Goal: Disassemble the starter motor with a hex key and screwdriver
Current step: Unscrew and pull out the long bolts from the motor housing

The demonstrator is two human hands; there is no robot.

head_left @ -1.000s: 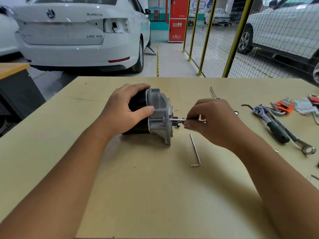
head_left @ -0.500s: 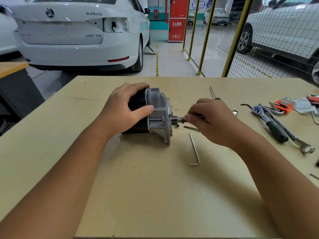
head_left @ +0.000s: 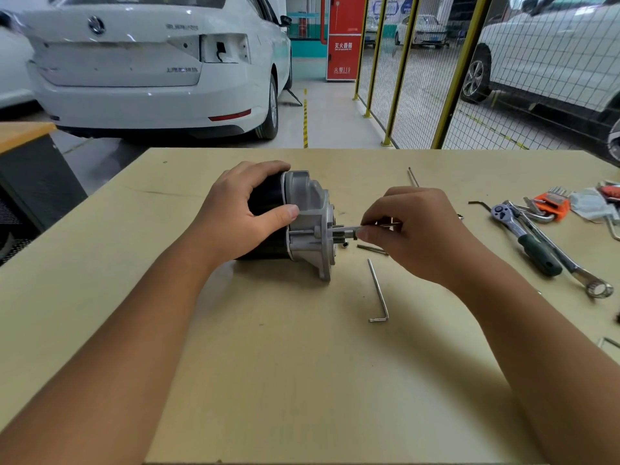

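On the table, left hand grips starter motor.

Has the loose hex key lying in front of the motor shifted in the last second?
No. The loose hex key lies in the same spot relative to the starter motor on the table.

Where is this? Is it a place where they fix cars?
Probably a car repair workshop: a white car is parked indoors behind the table, where wrenches lie and someone works on a motor.

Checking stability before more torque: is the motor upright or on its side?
On its side: the motor lies lengthwise on the table, left hand gripping its black body.
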